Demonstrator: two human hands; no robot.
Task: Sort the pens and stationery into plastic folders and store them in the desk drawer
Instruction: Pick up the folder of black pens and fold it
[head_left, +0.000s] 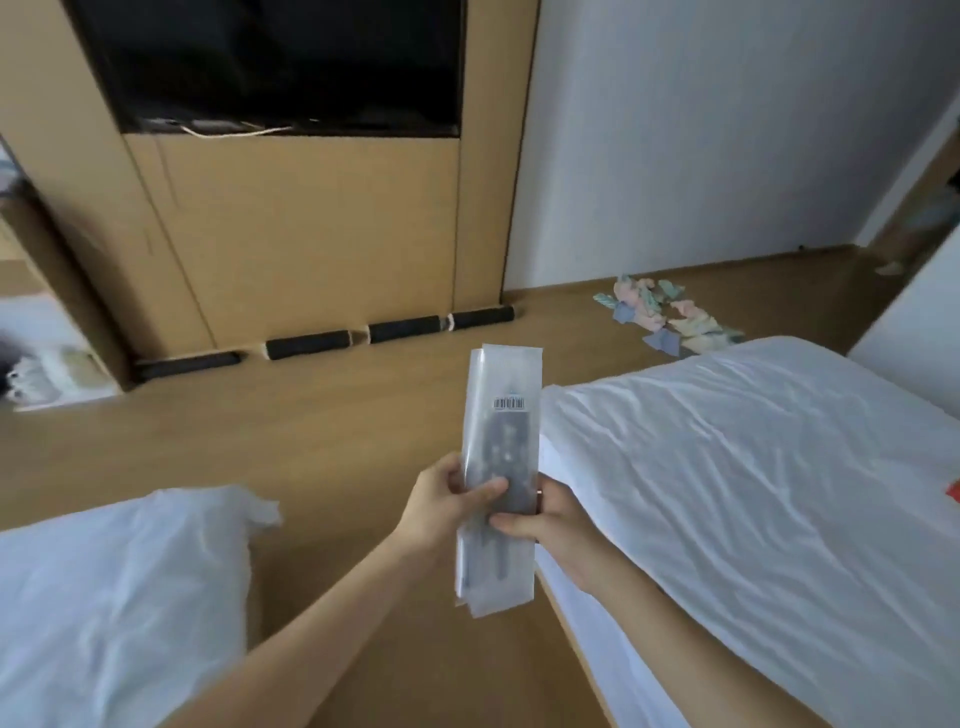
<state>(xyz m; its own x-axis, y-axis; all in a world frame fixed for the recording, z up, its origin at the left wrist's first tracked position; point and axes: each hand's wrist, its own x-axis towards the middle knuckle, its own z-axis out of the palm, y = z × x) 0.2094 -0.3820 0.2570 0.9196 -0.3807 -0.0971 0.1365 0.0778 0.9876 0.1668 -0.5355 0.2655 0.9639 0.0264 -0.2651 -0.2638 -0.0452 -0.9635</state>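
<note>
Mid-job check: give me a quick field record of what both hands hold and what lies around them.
held item: clear plastic pen packet with barcode label, upright
left hand: grips packet's left edge
right hand: pinches packet's right edge
right side: white-sheeted bed
left side: white plastic bag
floor: pastel paper scraps by the wall
drawer: none clearly in view

The bed (753, 493) is the landmark: just left of its near corner both hands hold a packet (501, 467) upright over the floor (332, 447) — left hand (441, 509) left of it, right hand (550, 519) against the bed's edge. Behind stands a cabinet (291, 228); scattered scraps (665, 317) lie beyond the bed.
</note>
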